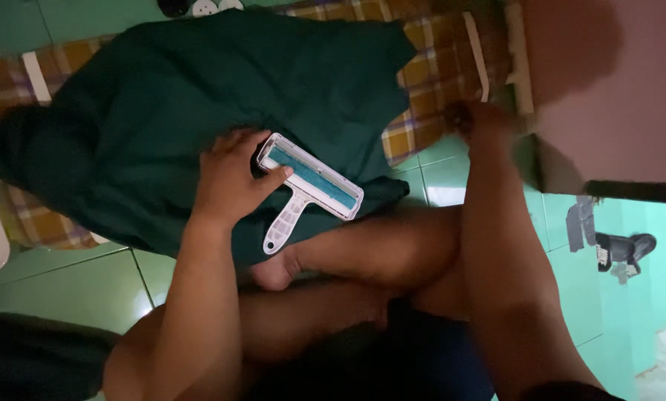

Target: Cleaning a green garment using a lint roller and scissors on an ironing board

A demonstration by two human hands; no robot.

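Lint brush (312, 180) sits on the dark green cloth (199, 96) on the floor, left hand (229, 178) clamped around its head — best kept flat, with short strokes. Right hand (475, 119) is blurry, so I can't tell its grip.

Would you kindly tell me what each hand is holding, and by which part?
The left hand grips the lint brush by the end of its head, not the handle. The right hand looks empty.
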